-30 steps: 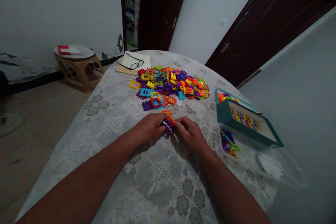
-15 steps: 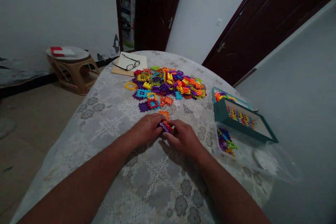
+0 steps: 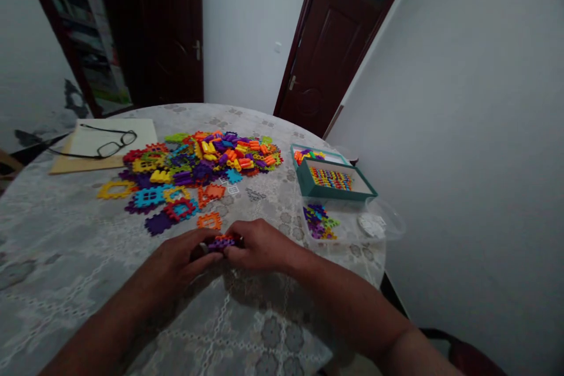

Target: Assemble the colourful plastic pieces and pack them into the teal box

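Note:
Low over the tablecloth, a small stack of purple and orange plastic building pieces (image 3: 220,243) is held between both hands. My left hand (image 3: 187,254) grips its left side, fingers curled over the top and thumb below. On the other side, my right hand (image 3: 258,245) pinches it with thumb and fingers. The fingers hide much of the stack. Just beyond the hands lies an orange window-shaped piece (image 3: 208,221). A purple square piece (image 3: 159,223) and a red frame piece (image 3: 181,209) rest to its left.
A heap of colourful building pieces (image 3: 220,155) spreads across the table (image 3: 264,335). Black glasses (image 3: 110,147) lie on papers at the far left. Right of the heap stand a green box (image 3: 337,181) of beads and a clear plastic tray (image 3: 341,234) with small pieces.
The view has swung to the right, so the table's contents appear further left. Both hands still hold the small stack, which now appears turned more level.

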The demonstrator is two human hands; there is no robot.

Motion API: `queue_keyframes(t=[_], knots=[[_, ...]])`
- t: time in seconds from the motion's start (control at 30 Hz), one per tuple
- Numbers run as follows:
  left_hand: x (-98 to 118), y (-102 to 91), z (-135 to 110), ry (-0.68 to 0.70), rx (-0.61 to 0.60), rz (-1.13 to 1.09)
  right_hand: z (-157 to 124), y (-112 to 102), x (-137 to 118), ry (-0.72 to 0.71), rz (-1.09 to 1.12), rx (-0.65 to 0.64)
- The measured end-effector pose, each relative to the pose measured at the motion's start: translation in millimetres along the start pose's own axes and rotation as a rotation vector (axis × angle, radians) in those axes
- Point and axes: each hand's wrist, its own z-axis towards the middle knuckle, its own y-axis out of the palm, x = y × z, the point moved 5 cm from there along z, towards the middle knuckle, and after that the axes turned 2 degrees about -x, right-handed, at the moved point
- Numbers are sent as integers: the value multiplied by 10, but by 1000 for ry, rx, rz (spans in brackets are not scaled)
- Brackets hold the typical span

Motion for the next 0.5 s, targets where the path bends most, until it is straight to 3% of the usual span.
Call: queue_keyframes(t=[0.1,0.17,0.23,0.3,0.37,0.43,0.5], knots=[[-31,28,1,-8,-17,-23,-94,-226,103,36,66,18],[-60,20,5,-14,4,-22,-177,-506,296,101,141,77],[-80,7,8,-16,19,-12,-279,-912,597,187,161,183],[-85,-3,8,-13,26,-3,-406,-1438,969,285,40,346],[-80,-8,10,-11,32,3,-560,-1991,1377,461,-175,491],[-68,-9,14,-6,42,7,-731,-2423,1816,782,-340,456],[-51,-7,21,-1,52,14,-868,-2719,2140,931,-376,416]])
